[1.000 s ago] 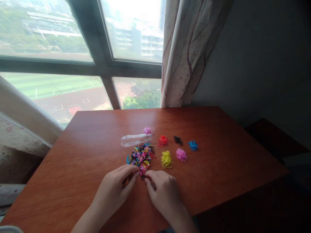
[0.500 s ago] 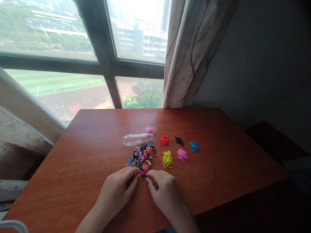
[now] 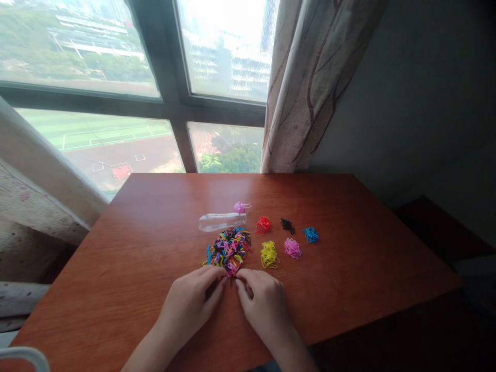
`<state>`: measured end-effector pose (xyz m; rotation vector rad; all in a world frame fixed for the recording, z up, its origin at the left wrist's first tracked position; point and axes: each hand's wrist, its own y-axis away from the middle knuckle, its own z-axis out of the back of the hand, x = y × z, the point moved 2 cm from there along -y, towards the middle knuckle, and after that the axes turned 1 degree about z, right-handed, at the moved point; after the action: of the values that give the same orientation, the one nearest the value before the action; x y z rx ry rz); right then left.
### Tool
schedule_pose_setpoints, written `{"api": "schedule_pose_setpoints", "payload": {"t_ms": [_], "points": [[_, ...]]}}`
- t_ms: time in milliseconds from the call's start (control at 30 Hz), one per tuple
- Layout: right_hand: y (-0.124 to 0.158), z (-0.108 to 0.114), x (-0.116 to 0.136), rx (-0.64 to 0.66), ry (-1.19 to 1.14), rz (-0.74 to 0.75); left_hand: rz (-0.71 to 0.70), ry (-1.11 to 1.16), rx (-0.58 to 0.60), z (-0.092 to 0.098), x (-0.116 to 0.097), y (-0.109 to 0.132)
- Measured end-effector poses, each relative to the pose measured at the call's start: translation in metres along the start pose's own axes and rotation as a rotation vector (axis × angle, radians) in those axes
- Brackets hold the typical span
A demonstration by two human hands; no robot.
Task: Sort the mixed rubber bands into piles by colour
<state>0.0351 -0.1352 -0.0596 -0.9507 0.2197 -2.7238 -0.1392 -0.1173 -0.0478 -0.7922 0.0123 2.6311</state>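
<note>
Centrally, a person's left hand (image 3: 196,294) and right hand (image 3: 263,297) face each other, slightly apart, at the near edge of a mixed heap of colourful bands (image 3: 228,248) on a reddish-brown wooden table (image 3: 127,258). On each hand, thumb and forefinger are brought close together. A small dark band (image 3: 231,282) shows between the two sets of fingertips; whether either hand grips it, I cannot tell. To the right of the heap lie five single-colour piles: red (image 3: 263,225), black (image 3: 287,226) and blue (image 3: 311,235) farther back, yellow (image 3: 269,254) and pink (image 3: 293,248) nearer. Just beyond the heap, a clear bottle (image 3: 219,222) lies on its side, with a pink cap piece (image 3: 239,207) at its right end. Behind the table, a window (image 3: 228,147) overlooks greenery, beside a patterned curtain (image 3: 302,98).
</note>
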Motion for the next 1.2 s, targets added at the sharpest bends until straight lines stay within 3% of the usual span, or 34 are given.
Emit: {"api": "schedule_pose_setpoints", "payload": {"t_ms": [400, 533, 633, 767, 900, 1033, 1200], "points": [[0.005, 0.0, -0.002, 0.009, -0.084, 0.044, 0.004, 0.013, 0.006, -0.002, 0.002, 0.001], [0.005, 0.009, -0.005, -0.055, -0.212, 0.023, 0.009, 0.013, 0.012, -0.003, 0.002, 0.002], [-0.004, 0.028, -0.022, -0.153, -0.206, -0.035, 0.014, 0.002, 0.017, -0.003, 0.002, 0.002], [-0.029, 0.065, -0.064, -0.277, -0.067, -0.111, 0.014, -0.006, 0.019, -0.002, 0.001, 0.002], [-0.058, 0.09, -0.105, -0.249, 0.188, -0.183, 0.009, 0.0, 0.017, -0.001, 0.0, 0.002], [-0.075, 0.093, -0.124, -0.197, 0.223, -0.178, 0.006, 0.003, 0.016, -0.001, -0.001, 0.001], [-0.078, 0.089, -0.127, -0.174, 0.233, -0.174, 0.011, 0.009, 0.003, -0.001, -0.001, 0.001]]}}
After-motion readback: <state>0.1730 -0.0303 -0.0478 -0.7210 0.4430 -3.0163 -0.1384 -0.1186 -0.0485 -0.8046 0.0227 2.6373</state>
